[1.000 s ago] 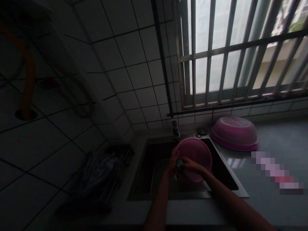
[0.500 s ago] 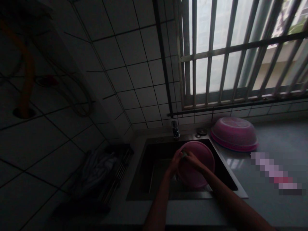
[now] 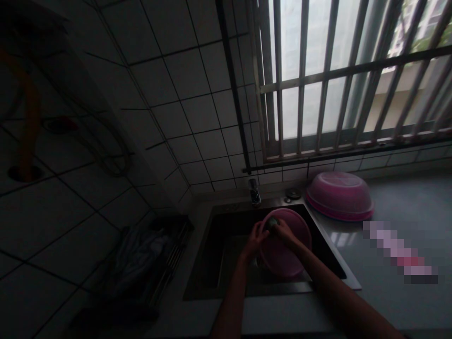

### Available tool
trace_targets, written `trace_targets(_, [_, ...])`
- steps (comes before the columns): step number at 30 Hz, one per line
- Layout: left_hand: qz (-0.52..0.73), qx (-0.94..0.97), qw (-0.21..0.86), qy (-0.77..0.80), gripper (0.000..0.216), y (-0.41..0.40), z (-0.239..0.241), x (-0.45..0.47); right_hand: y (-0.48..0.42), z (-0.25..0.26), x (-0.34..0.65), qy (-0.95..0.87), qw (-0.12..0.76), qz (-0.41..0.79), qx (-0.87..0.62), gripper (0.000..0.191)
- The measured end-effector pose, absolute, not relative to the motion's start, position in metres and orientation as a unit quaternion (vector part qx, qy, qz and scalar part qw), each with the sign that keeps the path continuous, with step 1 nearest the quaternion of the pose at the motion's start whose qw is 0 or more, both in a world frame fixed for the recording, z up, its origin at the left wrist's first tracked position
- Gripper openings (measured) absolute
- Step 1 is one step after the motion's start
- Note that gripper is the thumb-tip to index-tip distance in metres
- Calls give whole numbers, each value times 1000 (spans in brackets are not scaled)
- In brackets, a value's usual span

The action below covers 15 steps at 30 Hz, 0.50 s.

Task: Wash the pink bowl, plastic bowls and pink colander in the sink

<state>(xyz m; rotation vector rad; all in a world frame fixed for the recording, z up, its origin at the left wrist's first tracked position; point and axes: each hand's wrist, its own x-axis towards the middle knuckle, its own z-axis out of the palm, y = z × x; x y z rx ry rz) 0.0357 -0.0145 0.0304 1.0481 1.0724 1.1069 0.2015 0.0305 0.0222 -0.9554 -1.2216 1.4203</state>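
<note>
A pink basin (image 3: 293,256) is tilted inside the dark sink (image 3: 233,273), its open side towards me. My left hand (image 3: 256,239) grips the basin's left rim. Inside the basin, near its upper left edge, my right hand (image 3: 283,231) is closed on a dark green scouring pad (image 3: 272,223), which touches the inner wall. The pad is small and dim, and its far side cannot be seen. Behind the basin stands a chrome faucet (image 3: 254,193); I cannot tell whether water runs from it.
Upside down on the counter (image 3: 406,202) at the right lie stacked pink basins (image 3: 341,195). A round drain cover (image 3: 293,193) sits behind the sink. To the left, a grey cloth (image 3: 141,249) hangs over a dark rack (image 3: 169,263). A barred window (image 3: 318,108) is above.
My right hand has shifted slightly with the scouring pad, which now shows more above the fingers. My left hand stays at the basin's rim. The whole view has moved a little.
</note>
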Motion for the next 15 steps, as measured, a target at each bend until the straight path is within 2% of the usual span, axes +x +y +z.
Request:
trace_targets(3, [484, 411, 620, 461, 94, -18, 31, 34, 16, 18, 192, -567, 384, 648, -333, 24])
trace_targets(6, [505, 414, 600, 462, 94, -16, 31, 32, 6, 13, 179, -610, 321, 657, -305, 25])
trace_targets(10, [494, 468, 577, 450, 75, -13, 30, 33, 16, 14, 183, -565, 416, 620, -350, 22])
trace_targets(13, [480, 491, 576, 443, 74, -13, 28, 37, 29, 18, 199, -509, 497, 567, -415, 23])
trace_targets(15, [477, 503, 567, 445, 77, -13, 26, 38, 31, 18, 206, -497, 508, 560, -425, 24])
